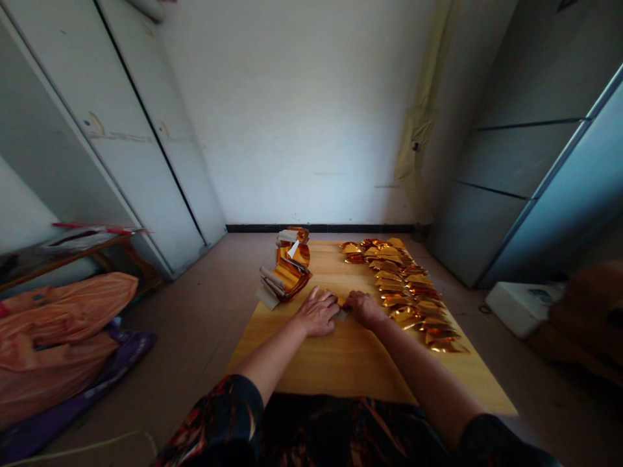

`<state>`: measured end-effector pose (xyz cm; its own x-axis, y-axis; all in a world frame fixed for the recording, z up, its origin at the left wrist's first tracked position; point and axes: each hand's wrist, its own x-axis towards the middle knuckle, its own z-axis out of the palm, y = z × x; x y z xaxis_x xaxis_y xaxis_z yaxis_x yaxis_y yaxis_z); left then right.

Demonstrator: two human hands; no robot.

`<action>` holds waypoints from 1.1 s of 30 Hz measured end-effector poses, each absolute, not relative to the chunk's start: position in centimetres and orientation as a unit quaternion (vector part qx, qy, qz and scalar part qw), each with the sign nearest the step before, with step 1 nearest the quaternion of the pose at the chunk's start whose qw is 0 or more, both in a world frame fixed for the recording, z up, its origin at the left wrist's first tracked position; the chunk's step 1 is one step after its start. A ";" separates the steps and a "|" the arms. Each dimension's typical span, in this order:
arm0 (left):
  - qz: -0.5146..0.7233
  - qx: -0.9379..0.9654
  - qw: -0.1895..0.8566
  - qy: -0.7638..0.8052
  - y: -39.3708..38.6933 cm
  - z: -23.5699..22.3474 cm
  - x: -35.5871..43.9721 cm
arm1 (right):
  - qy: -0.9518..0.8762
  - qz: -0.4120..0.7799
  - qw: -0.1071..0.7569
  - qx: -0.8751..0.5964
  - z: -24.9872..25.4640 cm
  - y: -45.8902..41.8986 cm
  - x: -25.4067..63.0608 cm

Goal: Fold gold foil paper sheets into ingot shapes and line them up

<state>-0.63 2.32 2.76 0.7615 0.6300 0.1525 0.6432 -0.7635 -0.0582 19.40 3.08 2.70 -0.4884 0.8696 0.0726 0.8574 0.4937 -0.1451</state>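
Note:
Both hands meet over a small sheet of gold foil paper [342,315] on the wooden table [311,370], its pale side partly showing. My left hand [318,312] presses on the sheet's left part with bent fingers closed on it. Opposite it, my right hand [364,307] is curled, fingers pinching the paper's right edge. The fingers cover most of the sheet, so its fold is hard to make out. To the left lies a loose stack of gold foil sheets [292,275], curled, with grey backs. Rows of folded gold paper ingots [392,285] stand on the right.
A grey cabinet [141,130] rises at the left, a refrigerator [516,149] at the right. Orange cloth or bags [68,318] lie left of the table. A white box [518,308] sits on the floor to the right. The wall [302,130] is behind the table.

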 end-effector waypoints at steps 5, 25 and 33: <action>-0.069 -0.935 0.054 -0.344 2.0 2.9 -0.8 | -0.853 0.039 0.063 -0.517 2.9 3.0 19.2; -0.036 -0.924 0.019 -0.379 2.1 3.1 -0.6 | -0.845 0.032 0.050 -0.532 3.1 2.7 19.0; -0.065 -0.923 0.033 -0.378 2.4 2.1 -1.0 | -0.843 0.027 0.058 -0.534 2.9 2.5 19.0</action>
<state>-1.05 2.45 2.14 0.7055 0.6938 0.1445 0.7023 -0.7118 -0.0114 19.02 2.47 2.95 -0.4231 0.9034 0.0694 0.8972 0.4284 -0.1072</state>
